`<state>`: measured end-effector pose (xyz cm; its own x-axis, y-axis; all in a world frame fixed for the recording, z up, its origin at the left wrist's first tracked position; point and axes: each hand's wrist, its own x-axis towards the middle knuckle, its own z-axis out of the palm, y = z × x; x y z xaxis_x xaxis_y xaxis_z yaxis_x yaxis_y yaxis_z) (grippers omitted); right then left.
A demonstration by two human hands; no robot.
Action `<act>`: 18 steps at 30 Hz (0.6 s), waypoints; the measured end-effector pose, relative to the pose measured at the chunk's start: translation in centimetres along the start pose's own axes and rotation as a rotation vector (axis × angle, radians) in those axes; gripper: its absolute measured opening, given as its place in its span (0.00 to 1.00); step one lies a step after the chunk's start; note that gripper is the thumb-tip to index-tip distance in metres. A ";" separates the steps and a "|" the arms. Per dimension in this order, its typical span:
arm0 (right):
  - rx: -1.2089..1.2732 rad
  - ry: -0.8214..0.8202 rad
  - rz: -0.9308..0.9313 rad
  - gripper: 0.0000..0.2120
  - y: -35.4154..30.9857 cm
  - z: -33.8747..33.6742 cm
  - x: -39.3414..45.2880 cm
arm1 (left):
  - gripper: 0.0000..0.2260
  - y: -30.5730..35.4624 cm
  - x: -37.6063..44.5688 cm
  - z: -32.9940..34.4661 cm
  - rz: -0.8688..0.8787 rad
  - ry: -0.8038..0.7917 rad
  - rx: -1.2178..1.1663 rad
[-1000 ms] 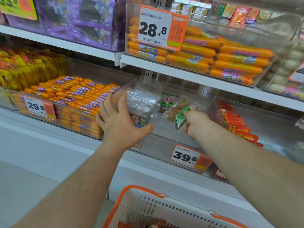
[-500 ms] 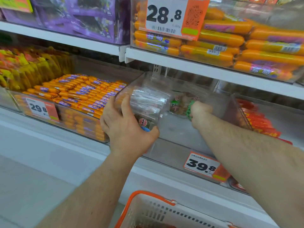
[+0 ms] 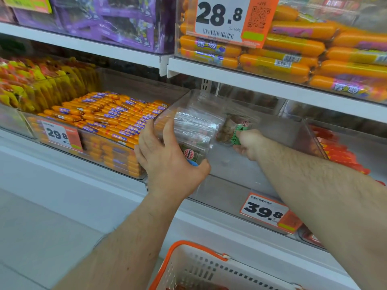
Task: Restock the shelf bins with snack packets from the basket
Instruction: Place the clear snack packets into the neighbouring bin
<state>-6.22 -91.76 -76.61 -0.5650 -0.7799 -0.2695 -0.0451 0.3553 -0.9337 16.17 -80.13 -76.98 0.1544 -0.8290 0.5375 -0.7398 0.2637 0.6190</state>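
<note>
A clear plastic shelf bin (image 3: 293, 130) with a 39.8 price tag sits on the middle shelf. My left hand (image 3: 167, 160) holds a stack of clear snack packets (image 3: 196, 128) upright against the bin's left wall, thumb under the stack. My right hand (image 3: 249, 144) is inside the bin, gripping a snack packet with a green label (image 3: 236, 130) next to the stack. The white basket with orange rim (image 3: 196, 254) stands below at the bottom edge; its contents are barely visible.
A bin of small orange sausages (image 3: 109, 116) with a 29.8 tag lies left of the clear bin. Red packets (image 3: 339, 151) fill the bin to the right. Large orange sausages (image 3: 293, 57) and purple packs (image 3: 117, 19) sit on the shelf above.
My right hand has carried the green-label packet deeper into the bin, close to the stack. My left hand keeps holding the stack. The view has moved nearer the shelf.
</note>
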 end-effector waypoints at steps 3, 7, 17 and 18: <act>-0.012 0.002 0.022 0.11 0.3 -0.2 0.1 | 0.48 -0.1 0.0 -0.2 0.002 -0.020 0.004; -0.039 0.020 0.019 0.11 0.2 -0.5 -0.4 | 0.50 0.0 0.0 -0.7 0.025 -0.035 0.024; -0.118 0.262 -0.769 0.06 -1.0 -2.5 -15.4 | 0.12 3.4 -4.0 -2.6 0.702 0.059 -0.158; -0.077 0.238 -0.923 0.07 -0.4 -2.9 -18.0 | 0.10 3.5 -5.0 -2.5 0.762 -0.079 -0.157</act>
<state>1.59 -76.43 -70.67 -0.4319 -0.6471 0.6283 -0.6061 -0.3077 -0.7335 14.44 -73.85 -76.07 -0.4105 -0.4221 0.8083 -0.5204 0.8363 0.1724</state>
